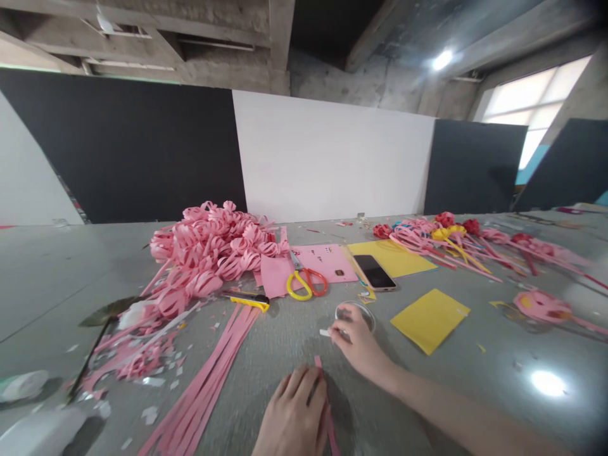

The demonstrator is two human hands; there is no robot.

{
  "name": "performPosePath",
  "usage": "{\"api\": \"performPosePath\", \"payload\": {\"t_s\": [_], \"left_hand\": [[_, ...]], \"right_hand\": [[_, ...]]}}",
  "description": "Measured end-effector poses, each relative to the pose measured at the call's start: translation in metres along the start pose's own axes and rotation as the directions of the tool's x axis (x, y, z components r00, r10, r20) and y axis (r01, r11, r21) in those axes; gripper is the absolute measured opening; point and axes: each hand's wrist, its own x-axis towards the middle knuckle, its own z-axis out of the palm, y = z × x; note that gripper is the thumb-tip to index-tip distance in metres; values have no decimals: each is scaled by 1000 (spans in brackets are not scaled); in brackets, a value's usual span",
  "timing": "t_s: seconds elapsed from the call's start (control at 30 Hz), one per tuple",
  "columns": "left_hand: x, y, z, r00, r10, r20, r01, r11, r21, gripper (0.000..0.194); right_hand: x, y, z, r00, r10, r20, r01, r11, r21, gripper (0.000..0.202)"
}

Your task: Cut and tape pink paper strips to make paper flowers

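My left hand (295, 411) rests palm down at the near edge of view, its fingers closed and bent over a narrow pink paper strip (318, 361). One end of that strip pokes out past the index finger, and more of it runs down beside the thumb side. Thumb and fingertips of my right hand (358, 342) are pinched on a short white strip (325, 332), perhaps tape, just above the grey surface. Partly behind the right hand lies a clear tape roll (372, 315).
Beyond are scissors (299, 285), a yellow utility knife (256, 303), a phone (375, 272) and yellow paper (431, 321). Pink strips (204, 386) and a heap of pink paper flowers (209, 247) lie left. More paper flowers (446, 231) lie right. White scraps (151, 415) litter the left side.
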Motion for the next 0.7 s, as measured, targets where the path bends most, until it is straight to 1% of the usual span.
{"api": "performPosePath", "payload": {"t_s": [0.1, 0.23, 0.43, 0.7], "left_hand": [[1, 1, -1, 1000, 2, 19, -2, 1000, 3, 24], [0, 2, 0, 1000, -6, 28, 6, 1000, -4, 23], [0, 3, 0, 999, -11, 35, 11, 1000, -10, 21], [3, 4, -6, 996, -34, 87, 38, 998, -45, 19]], "right_hand": [[-2, -6, 1, 997, 10, 80, -8, 1000, -31, 18], [-6, -10, 4, 987, -38, 155, 48, 997, -63, 18], [-8, -11, 7, 986, -40, 161, 55, 994, -92, 18], [-8, -16, 4, 981, -52, 186, 73, 991, -109, 19]]}}
